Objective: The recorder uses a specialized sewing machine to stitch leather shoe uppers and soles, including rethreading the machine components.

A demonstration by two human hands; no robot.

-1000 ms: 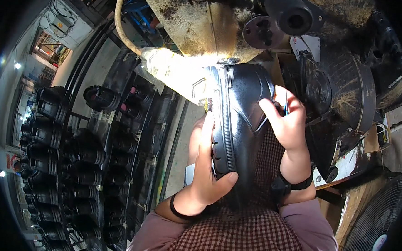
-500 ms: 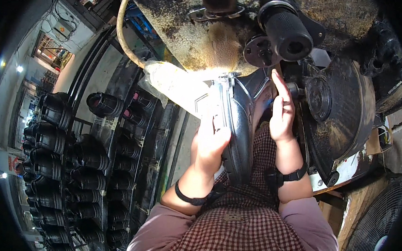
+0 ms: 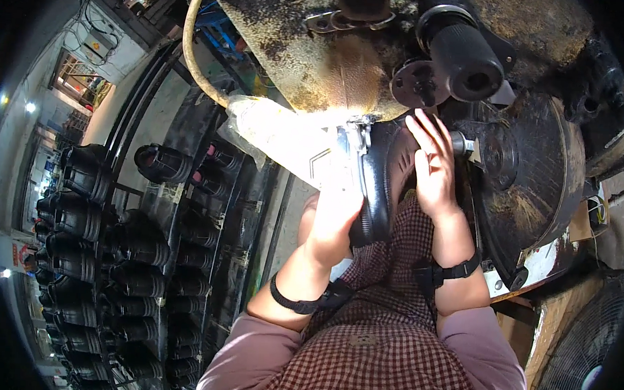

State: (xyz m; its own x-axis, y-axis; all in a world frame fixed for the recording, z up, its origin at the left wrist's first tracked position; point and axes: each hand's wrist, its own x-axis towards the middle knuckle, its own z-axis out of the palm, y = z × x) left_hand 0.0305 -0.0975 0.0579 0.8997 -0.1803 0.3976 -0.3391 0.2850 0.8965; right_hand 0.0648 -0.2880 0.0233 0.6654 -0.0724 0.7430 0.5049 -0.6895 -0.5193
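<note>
A black shoe [image 3: 376, 191] stands on edge under the stitching head of a worn, grimy machine [image 3: 278, 34], its ribbed sole edge turned left and its slotted upper turned right. The machine's small metal working parts [image 3: 360, 132] touch the sole edge. My left hand [image 3: 333, 214] grips the shoe from the left; strong glare washes out its fingers. On the other side my right hand [image 3: 434, 173] has its fingers stretched out, tips against or very near the upper. A plastic-wrapped lamp [image 3: 259, 129] shines beside the left hand.
Racks of black shoes [image 3: 135, 270] fill the left side. A black cylindrical handle [image 3: 467, 58] juts out above my right hand. Right of that hand are a metal bolt [image 3: 463, 144] and a large dark round housing [image 3: 532, 171]. A fan [image 3: 586, 358] stands at lower right.
The shoe has turned and moved up under the machine, so its slotted upper now shows. My left hand has moved slightly with it. My right hand's fingers have shifted left toward the upper.
</note>
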